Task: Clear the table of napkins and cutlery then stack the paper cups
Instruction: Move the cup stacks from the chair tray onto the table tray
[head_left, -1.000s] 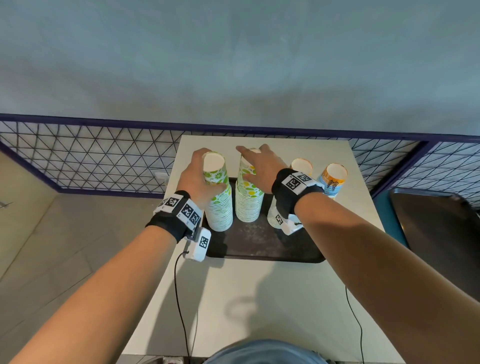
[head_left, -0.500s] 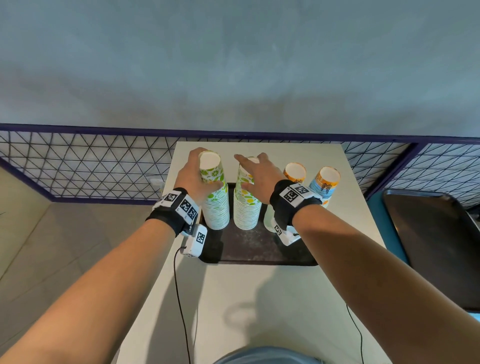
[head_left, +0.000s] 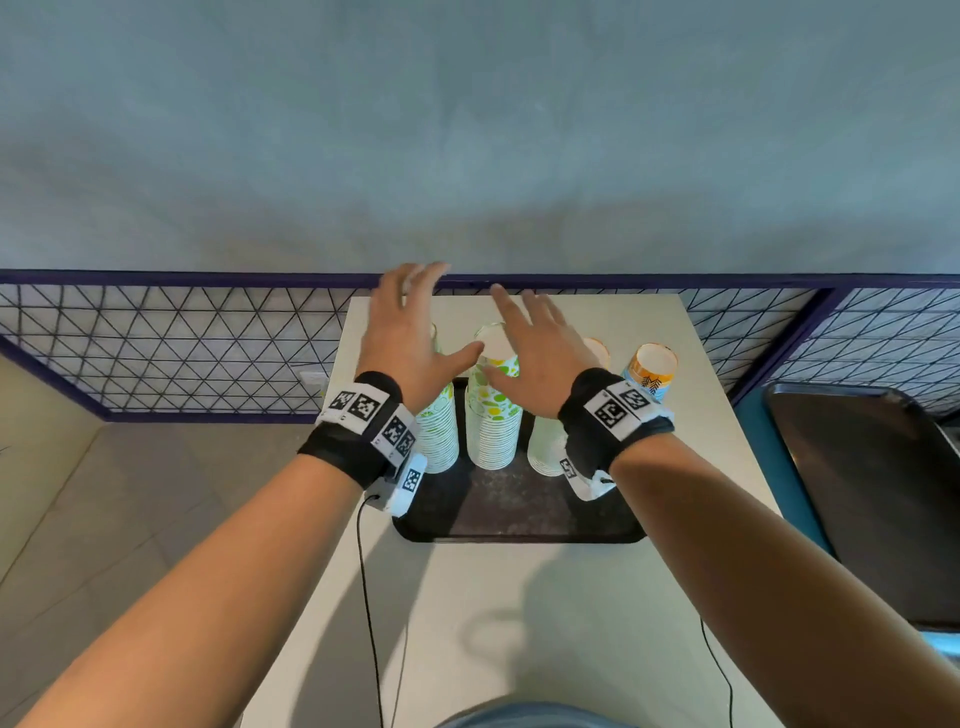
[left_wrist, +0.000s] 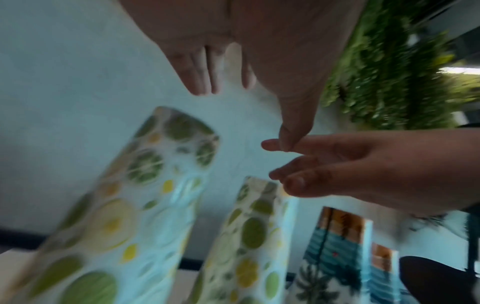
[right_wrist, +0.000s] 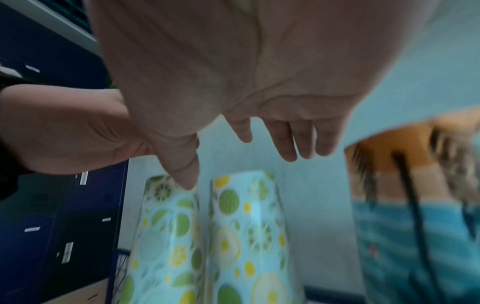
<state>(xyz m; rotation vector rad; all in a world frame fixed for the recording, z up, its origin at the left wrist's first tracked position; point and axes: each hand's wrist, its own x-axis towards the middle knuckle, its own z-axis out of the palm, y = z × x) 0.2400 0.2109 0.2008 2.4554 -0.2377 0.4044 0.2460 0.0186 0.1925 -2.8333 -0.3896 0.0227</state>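
On the pale bench (head_left: 519, 597), set against a mesh fence (head_left: 156, 343) and a grey wall (head_left: 467, 130), lies a dark tray (head_left: 519, 509). Four stacks of upside-down paper cups stand in a row at its far end. Left stack (head_left: 441, 436) and middle stack (head_left: 493, 415): lime-and-lemon print, standing just beside each other. Third stack (head_left: 545, 447): pale green, mostly hidden behind the right wrist. Fourth stack (head_left: 652, 369): blue and orange, off the tray's right edge. Left hand (head_left: 410, 332) hovers above the left stack, grip wide, fingers spread, holding nothing. Right hand (head_left: 540, 353) hovers over the middle stack, grip likewise wide and empty. Wrist views blurred; both palms clear of the cups.
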